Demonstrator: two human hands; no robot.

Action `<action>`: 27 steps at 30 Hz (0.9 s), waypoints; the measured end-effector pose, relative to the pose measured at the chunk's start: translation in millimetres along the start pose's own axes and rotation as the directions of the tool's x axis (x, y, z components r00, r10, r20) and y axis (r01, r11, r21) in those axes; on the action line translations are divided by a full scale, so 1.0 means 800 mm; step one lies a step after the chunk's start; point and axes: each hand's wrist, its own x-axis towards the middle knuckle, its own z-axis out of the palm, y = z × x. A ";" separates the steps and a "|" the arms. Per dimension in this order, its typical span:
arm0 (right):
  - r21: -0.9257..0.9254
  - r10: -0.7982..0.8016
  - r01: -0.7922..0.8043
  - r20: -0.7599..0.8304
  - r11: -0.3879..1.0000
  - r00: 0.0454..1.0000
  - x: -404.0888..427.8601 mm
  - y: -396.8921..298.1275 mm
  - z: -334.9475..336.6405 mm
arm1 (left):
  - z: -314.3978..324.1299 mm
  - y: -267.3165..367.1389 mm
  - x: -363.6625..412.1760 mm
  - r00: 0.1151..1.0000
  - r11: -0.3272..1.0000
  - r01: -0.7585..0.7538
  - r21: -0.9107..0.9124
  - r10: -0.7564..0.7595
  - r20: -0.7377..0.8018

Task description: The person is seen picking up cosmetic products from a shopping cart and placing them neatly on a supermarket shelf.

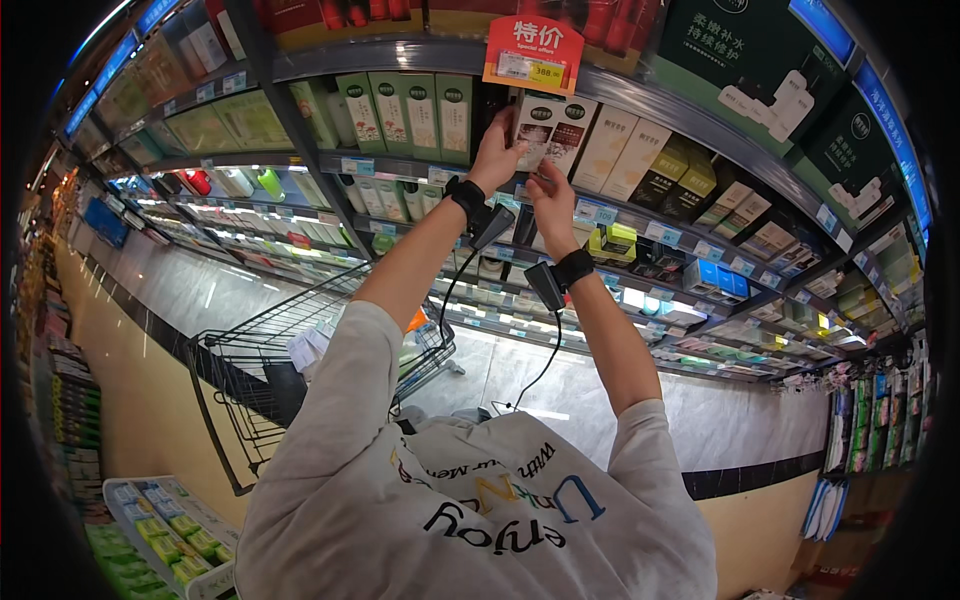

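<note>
On the upper shelf in front of me stand two white cartons with dark oval logos, a left carton [537, 129] and a right carton [567, 139]. My left hand [495, 155] grips the left carton at its left side, thumb across the front and fingers partly hidden. Just below, my right hand [553, 202] has curled fingertips at the cartons' lower front; whether they grip anything is unclear. Each wrist wears a black strap with a cabled device. A red and yellow price sign [534, 54] hangs directly above the cartons.
Green cartons [418, 116] line the shelf to the left, cream cartons [606, 154] to the right. The shelf edge [645, 210] carries price tags. A black wire shopping cart [247, 330] with goods inside stands at my left. Behind it is a display bin [225, 577] of small packs.
</note>
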 end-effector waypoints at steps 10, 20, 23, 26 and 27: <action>0.019 0.057 -0.058 0.037 0.998 0.998 0.000 0.017 0.002 | 0.005 -0.009 -0.002 0.994 0.989 -0.020 0.147 0.035 -0.101; -0.008 0.139 -0.139 0.117 0.990 0.983 -0.003 0.007 0.002 | 0.011 0.018 -0.009 0.968 0.871 0.145 0.469 -0.027 -0.250; 0.070 0.143 -0.151 0.107 0.986 0.984 -0.019 0.008 0.007 | -0.002 0.009 -0.029 0.961 0.933 0.102 0.344 -0.003 -0.275; 0.125 0.226 -0.234 0.077 0.964 0.971 -0.043 0.034 -0.002 | -0.008 -0.010 -0.092 0.930 0.981 -0.012 0.194 0.082 -0.358; 0.128 0.269 -0.279 0.087 0.952 0.959 -0.056 0.035 -0.001 | -0.015 -0.028 -0.123 0.919 0.980 -0.023 0.198 0.098 -0.381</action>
